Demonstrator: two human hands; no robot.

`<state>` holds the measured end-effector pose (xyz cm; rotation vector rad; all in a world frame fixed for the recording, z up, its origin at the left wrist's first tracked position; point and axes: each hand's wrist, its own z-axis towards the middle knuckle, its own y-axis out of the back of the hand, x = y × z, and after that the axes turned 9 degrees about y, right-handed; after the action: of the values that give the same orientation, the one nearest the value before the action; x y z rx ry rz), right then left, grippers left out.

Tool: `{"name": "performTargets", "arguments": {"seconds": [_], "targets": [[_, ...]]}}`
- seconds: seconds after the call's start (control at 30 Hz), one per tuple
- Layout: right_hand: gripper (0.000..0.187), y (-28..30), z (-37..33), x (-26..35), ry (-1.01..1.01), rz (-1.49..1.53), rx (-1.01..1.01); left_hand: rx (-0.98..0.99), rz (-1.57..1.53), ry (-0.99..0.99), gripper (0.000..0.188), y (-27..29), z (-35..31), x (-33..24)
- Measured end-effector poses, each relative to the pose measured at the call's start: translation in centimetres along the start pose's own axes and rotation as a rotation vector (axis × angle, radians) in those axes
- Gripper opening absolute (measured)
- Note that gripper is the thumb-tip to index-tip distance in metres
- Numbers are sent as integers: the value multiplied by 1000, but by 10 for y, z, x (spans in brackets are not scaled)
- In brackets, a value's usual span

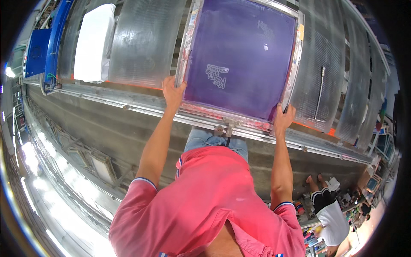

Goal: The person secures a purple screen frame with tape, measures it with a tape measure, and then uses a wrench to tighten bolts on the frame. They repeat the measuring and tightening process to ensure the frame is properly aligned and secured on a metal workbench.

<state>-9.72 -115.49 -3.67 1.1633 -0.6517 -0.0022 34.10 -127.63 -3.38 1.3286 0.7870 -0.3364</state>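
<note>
A screen-printing screen (242, 60) with purple mesh lies in front of me, held in a metal frame stained with paint. Two pale printed designs show on the mesh, one at the lower left and one at the upper right. My left hand (173, 92) is closed on the frame's left side near its front corner. On the opposite side, my right hand (284, 118) grips the right front corner, its fingers partly hidden behind the edge. Between the hands, a metal bracket (230, 124) sits at the middle of the frame's front edge, over the rail.
Clear ribbed panels (145, 38) line the long table on both sides. A white cloth-like bundle (93, 43) lies at the left, and a thin metal rod (320, 92) at the right. A metal rail (102, 96) runs along the front. Another person (336, 222) is at the lower right.
</note>
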Motion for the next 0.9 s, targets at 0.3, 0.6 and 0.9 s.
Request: {"name": "performTargets", "arguments": {"seconds": [0.3,0.6,0.9], "targets": [[44,-10,-6,8,27,-47,-2,6,70,-46,47,0,0,8],[43,-8,-3,14,4,-50,24,43,55,-72,45,2,2,14],[45,-6,-4,8,-4,-17,46,78,33,-71,44,4,3,15]]}}
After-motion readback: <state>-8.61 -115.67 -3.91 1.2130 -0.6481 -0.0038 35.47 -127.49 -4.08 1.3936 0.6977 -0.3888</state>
